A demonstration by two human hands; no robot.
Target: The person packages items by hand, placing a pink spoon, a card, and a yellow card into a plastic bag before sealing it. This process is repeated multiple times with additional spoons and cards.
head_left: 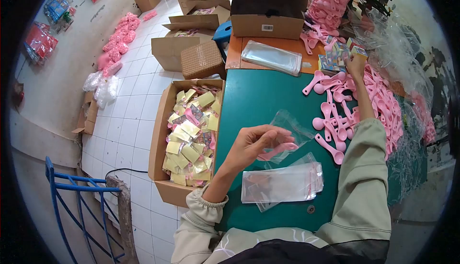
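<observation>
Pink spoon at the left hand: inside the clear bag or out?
Inside: the pink spoon shows through the clear bag that the left hand pinches.

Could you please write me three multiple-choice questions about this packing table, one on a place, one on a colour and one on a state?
1. Where does the open box of filled packets stand? A on the green table; B on the floor; C on a chair.
2. What colour are the loose spoons? A white; B green; C pink.
3. What is the left hand doing? A lying flat; B holding a clear bag; C holding scissors.
Answers: B, tiles show around it; C, the whole heap is pink; B, it pinches the bag, with a spoon inside.
</observation>
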